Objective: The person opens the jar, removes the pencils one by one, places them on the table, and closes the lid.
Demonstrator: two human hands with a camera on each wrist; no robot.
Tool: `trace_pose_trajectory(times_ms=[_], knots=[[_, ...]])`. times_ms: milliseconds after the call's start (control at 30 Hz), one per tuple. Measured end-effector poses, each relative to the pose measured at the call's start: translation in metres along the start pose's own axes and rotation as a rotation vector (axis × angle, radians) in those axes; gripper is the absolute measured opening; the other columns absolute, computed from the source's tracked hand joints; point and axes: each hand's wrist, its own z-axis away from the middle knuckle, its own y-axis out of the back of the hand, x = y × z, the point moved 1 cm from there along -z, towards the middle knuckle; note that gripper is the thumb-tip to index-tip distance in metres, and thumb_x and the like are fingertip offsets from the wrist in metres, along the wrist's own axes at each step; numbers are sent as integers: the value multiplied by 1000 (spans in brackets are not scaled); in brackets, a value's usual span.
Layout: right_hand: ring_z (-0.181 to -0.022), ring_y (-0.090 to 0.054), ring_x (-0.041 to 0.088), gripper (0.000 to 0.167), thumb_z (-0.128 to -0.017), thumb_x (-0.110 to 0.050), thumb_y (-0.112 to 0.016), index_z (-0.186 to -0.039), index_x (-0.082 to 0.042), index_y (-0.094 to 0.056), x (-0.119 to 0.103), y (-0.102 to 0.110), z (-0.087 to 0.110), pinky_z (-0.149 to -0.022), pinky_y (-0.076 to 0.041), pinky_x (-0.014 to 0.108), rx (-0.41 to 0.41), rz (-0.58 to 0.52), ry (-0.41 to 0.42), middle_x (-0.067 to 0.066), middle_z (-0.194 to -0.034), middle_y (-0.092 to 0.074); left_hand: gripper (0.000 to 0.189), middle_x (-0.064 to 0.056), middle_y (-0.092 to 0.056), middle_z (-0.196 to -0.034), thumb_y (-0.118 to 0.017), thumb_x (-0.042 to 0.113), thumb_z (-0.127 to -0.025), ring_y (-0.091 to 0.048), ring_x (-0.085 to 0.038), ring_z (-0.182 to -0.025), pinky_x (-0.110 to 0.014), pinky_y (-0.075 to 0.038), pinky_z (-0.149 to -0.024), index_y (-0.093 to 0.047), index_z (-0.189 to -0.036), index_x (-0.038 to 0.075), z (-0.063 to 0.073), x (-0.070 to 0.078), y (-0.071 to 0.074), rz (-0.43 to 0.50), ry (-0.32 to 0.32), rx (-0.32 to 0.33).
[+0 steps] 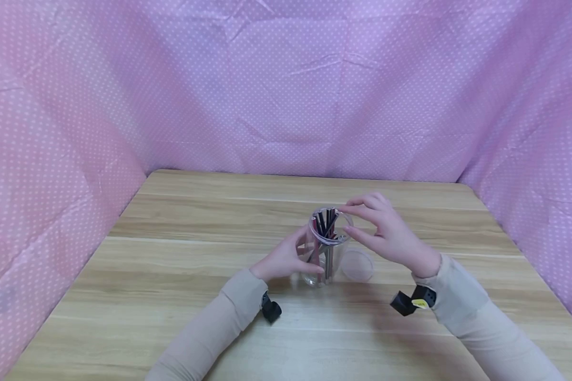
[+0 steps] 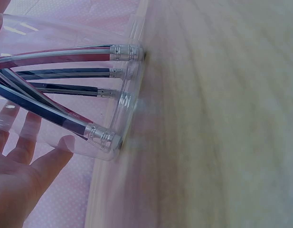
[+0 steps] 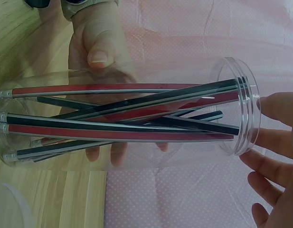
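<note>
A tall clear plastic jar stands upright on the wooden table, holding several striped pencils, some red and white, others black and white. Their metal ferrules and eraser ends point down at the jar's bottom in the left wrist view. My left hand grips the jar's side, thumb on the near face and fingers behind. At the open rim, my right hand touches the edge with loosely bent fingers and thumb, holding no pencil. A round clear lid lies flat just right of the jar.
The light wooden table is bounded at the back and sides by a pink dotted curtain. Small black cameras are strapped to both wrists over beige sleeves.
</note>
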Motion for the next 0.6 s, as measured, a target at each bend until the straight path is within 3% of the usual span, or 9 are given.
trace_pose_trajectory(times_ms=[300, 600], knots=[[-104, -46, 25, 35, -75, -2, -72, -111, -5, -69, 0, 0, -2, -85, -37, 38, -26, -3, 17, 10, -109, -62, 95, 0, -40, -147, -80, 1, -70, -39, -25, -135, -43, -39, -109, -29, -148, 23, 0, -1, 0, 12, -1, -6], [-101, -48, 26, 24, -74, 1, -72, -97, -6, -72, 0, 0, -8, -86, -37, 38, -3, -2, 74, 8, -102, -64, 95, 0, -41, -147, -80, 2, -70, -40, -27, -135, -43, -40, -108, -29, -148, 23, 0, 1, 0, 6, 13, -1]])
